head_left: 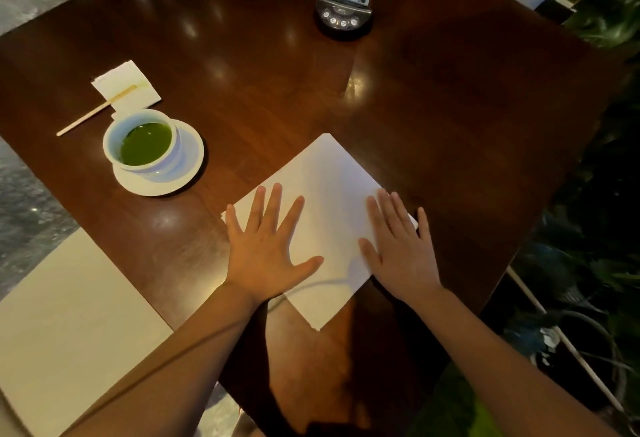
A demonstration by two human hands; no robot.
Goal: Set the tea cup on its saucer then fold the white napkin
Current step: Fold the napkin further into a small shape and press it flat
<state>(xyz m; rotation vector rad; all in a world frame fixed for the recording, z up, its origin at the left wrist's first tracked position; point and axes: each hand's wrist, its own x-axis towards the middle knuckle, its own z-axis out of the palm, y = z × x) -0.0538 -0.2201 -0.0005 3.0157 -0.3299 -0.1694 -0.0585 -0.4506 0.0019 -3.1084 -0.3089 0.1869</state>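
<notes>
A white tea cup (114, 139) full of green tea stands on its white saucer (188, 159) at the left of the dark wooden table (433, 90). The white napkin (329, 187) lies flat near the table's front edge, turned like a diamond. My left hand (266, 246) rests palm down on the napkin's left part, fingers spread. My right hand (401, 249) presses flat on its right corner, partly over the table. Neither hand holds anything.
A small folded paper napkin (119, 82) with a wooden stirrer (86, 116) on it lies behind the cup. A menu stand with buttons (344, 4) is at the far edge. A pale seat cushion (69, 315) sits at lower left; plants (595, 194) border the right.
</notes>
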